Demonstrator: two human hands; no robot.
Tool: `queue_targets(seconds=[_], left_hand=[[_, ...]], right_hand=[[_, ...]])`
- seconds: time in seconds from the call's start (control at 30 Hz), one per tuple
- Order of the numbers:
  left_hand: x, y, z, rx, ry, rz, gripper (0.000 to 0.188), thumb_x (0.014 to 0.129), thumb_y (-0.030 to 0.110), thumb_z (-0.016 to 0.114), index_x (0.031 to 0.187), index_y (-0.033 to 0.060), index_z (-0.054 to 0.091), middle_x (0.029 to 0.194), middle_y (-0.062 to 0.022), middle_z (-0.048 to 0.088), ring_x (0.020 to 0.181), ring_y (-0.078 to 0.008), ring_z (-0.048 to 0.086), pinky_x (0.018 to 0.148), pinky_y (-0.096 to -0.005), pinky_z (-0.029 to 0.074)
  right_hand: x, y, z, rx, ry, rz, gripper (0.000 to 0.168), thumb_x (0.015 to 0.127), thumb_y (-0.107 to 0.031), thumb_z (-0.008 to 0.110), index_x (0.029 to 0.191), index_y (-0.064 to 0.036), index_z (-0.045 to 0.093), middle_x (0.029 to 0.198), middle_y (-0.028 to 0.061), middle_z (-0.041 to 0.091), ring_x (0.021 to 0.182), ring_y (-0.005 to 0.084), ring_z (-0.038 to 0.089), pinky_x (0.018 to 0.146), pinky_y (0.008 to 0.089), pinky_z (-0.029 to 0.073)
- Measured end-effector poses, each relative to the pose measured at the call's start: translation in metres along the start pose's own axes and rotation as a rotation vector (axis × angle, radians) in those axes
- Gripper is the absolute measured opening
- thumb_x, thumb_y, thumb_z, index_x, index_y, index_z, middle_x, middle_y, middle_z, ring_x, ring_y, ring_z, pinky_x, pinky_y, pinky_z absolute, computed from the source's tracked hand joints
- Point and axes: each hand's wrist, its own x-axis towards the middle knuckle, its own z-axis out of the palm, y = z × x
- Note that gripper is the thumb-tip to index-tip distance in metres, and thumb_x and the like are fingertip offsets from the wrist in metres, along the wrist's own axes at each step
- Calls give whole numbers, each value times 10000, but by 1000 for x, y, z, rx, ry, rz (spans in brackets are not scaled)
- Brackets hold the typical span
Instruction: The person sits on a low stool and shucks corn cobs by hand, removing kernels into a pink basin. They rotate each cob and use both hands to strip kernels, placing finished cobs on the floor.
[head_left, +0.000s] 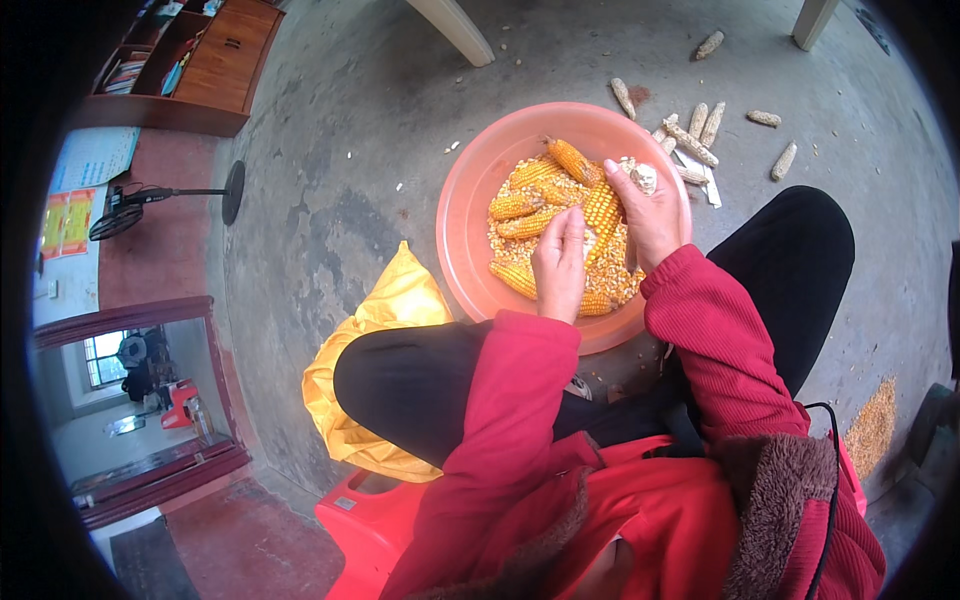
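A round orange plastic basin (469, 289) sits on the floor before my knees. Inside are loose corn kernels (619, 274) and several yellow ears of corn (572, 159). My right hand (651, 206) is over the basin's right side, gripping an ear of corn (602, 211) that slants down between my hands. A whitish piece, perhaps a cob end, shows beyond its fingers. My left hand (561, 259) is at the lower left of that ear, thumb and fingers pinched together; whether something lies between them is hidden.
Several stripped corn cobs (691, 144) lie on the concrete floor beyond the basin. A yellow sack (405, 300) stands by my left knee, near a red plastic stool (367, 517). Spilled kernels (870, 427) form a pile at right. A standing fan (176, 193) and wooden cabinet (225, 64) are at left.
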Motion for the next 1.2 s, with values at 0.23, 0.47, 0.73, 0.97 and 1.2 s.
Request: queue_targets(seconds=[0.23,0.47,0.73,0.97,1.2], left_hand=[[1,-8,1,334,32,157,527,829,339,723,1131,-72,590,1022,-247,648,971,-299,635,843,-364,480],[3,-10,0,255,-51,225,476,872,274,674,1190,-66,573,1066,-234,638,997,-311,627,869,-365,472],[2,4,-9,316,-194,341,471,899,208,635,1274,-49,512,1100,-208,608,969,-283,619,847,-353,478],[-6,21,2,30,-117,-133,504,910,263,643,1270,-62,504,956,-120,643,787,-114,615,594,-253,539],[0,0,-7,-14,-158,-23,501,909,237,646,1278,-69,500,883,-100,661,720,-97,602,616,-262,525]], right_hand=[[-2,-1,3,48,-44,37,154,851,-124,709,940,-36,621,870,3,634,762,65,569,669,234,459],[-3,-7,2,82,-1,56,190,864,-112,688,1019,-20,628,942,29,650,829,88,596,724,249,479],[-3,-7,3,162,-24,31,193,873,-110,675,1035,-18,627,948,33,653,831,96,606,718,256,488],[-6,-3,3,73,-39,89,150,863,-132,693,935,-29,612,856,6,625,751,78,571,663,255,468],[-8,-3,8,124,-62,85,186,866,-125,685,996,-12,617,904,31,643,785,98,602,679,251,485]])
